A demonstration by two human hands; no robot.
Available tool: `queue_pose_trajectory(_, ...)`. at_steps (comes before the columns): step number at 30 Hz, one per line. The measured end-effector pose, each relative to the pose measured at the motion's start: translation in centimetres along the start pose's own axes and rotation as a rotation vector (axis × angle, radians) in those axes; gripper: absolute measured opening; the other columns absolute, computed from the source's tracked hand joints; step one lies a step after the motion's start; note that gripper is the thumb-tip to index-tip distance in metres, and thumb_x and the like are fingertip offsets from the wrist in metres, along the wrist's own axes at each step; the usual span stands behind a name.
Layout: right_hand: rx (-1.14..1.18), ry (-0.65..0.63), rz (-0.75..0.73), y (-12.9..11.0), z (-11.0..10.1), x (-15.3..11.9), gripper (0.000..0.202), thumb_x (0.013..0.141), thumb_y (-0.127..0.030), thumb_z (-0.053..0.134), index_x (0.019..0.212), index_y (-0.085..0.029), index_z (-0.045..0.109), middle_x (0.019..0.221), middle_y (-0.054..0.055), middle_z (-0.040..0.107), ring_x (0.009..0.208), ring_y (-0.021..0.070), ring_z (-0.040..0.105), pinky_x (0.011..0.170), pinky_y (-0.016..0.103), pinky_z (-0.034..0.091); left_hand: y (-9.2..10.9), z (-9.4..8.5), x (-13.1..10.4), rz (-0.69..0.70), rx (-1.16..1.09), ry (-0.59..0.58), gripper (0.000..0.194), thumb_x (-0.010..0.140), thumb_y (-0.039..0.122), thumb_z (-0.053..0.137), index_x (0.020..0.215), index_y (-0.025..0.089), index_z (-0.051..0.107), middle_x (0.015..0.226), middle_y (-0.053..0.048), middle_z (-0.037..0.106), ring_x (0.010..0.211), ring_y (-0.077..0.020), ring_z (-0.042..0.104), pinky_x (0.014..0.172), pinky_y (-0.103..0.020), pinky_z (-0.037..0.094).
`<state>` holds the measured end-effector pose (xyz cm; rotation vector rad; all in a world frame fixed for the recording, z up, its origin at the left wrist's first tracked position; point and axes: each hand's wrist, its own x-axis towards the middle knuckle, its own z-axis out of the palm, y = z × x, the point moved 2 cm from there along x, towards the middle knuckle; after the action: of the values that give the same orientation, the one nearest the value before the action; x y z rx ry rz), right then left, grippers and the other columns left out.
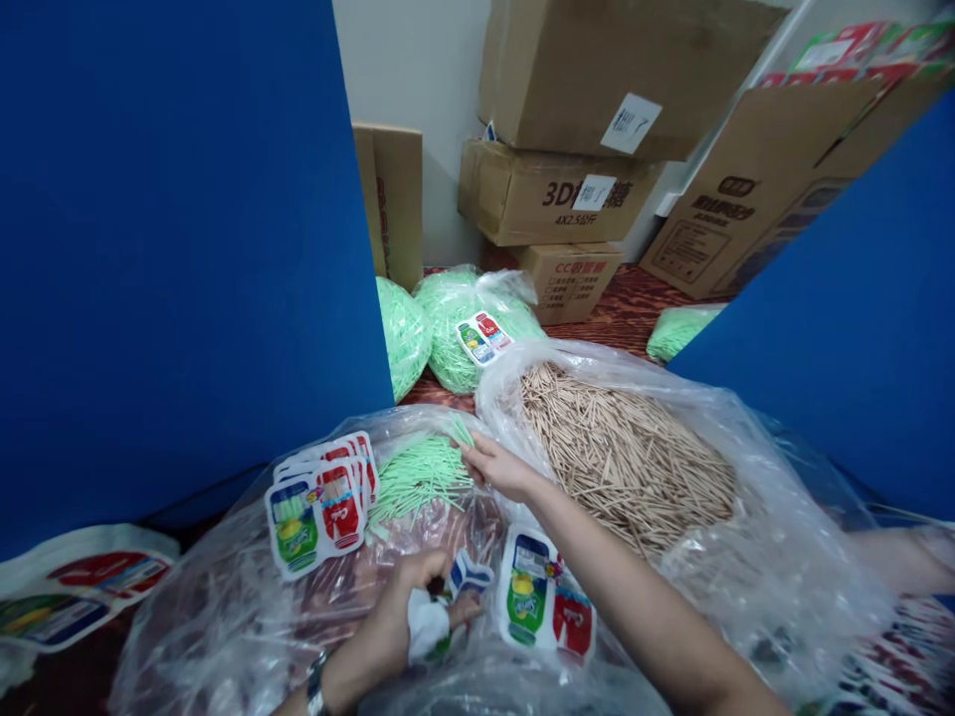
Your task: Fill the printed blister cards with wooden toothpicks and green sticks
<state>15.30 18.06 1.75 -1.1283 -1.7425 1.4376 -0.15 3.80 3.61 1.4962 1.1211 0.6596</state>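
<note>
My right hand point(495, 465) is closed in a pinch on a few thin green sticks point(461, 430), above the edge of a pile of green sticks point(422, 475) lying in a clear plastic bag. My left hand point(419, 595), lower down, is wrapped round a printed packet point(470, 574) with white and blue edges, bent in the grip and partly hidden by the fingers. Just right of it lies a flat double packet point(526, 597) with a green Sprite half and a red Cola half. A fanned stack of similar packets point(317, 517) rests on the plastic to the left.
A large clear bag of brown sticks point(634, 452) lies open on the right. Tied bags of green sticks point(467, 343) sit behind, one with a packet on top. Cardboard boxes point(552, 194) are stacked at the wall. Blue panels point(179, 249) stand on both sides.
</note>
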Motion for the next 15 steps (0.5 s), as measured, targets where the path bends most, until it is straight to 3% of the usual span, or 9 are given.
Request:
queue_pose_trajectory(3, 0.123, -0.059, 0.108, -0.3, -0.1, -0.3, 0.036, 0.079, -0.056, 0.059, 0.073, -0.022, 0.050, 0.058, -0.006, 0.049, 0.048, 0.0090, 0.043, 0.046, 0.022, 0.034, -0.7, -0.8, 0.3, 0.039, -0.014, 0.081, 0.020, 0.078, 0.030, 0.066, 0.069, 0.014, 0.057, 0.063, 0.002, 0.051, 0.058, -0.0113, 0.042, 0.053, -0.021, 0.031)
queue_pose_trajectory(6, 0.333, 0.025, 0.086, -1.8, -0.1, -0.9, 0.038, 0.076, -0.057, 0.062, 0.077, -0.021, 0.050, 0.066, -0.005, 0.053, 0.054, 0.0093, 0.049, 0.054, 0.024, 0.040, -0.9, -2.0, 0.6, 0.106, 0.065, 0.179, 0.020, 0.079, 0.029, 0.064, 0.067, 0.016, 0.054, 0.063, 0.002, 0.049, 0.058, -0.0119, 0.041, 0.053, -0.022, 0.030)
queue_pose_trajectory(11, 0.619, 0.209, -0.136, -6.4, 0.5, -2.8, 0.031, 0.084, -0.049, 0.059, 0.097, -0.023, 0.050, 0.070, -0.005, 0.050, 0.067, 0.0122, 0.056, 0.070, 0.029, 0.045, -0.7, -3.1, 1.5, 0.213, 0.272, 0.298, 0.028, 0.080, 0.021, 0.060, 0.063, 0.020, 0.038, 0.063, 0.004, 0.038, 0.059, -0.0117, 0.035, 0.055, -0.023, 0.026)
queue_pose_trajectory(15, 0.540, 0.319, -0.324, -9.2, 1.8, -4.7, 0.019, 0.094, -0.043, 0.046, 0.099, -0.024, 0.049, 0.071, -0.004, 0.050, 0.079, 0.0148, 0.057, 0.085, 0.036, 0.045, -0.5, -3.2, 2.1, 0.281, 0.309, 0.360, 0.026, 0.078, 0.013, 0.053, 0.065, 0.021, 0.032, 0.065, 0.005, 0.035, 0.060, -0.0122, 0.034, 0.056, -0.024, 0.025)
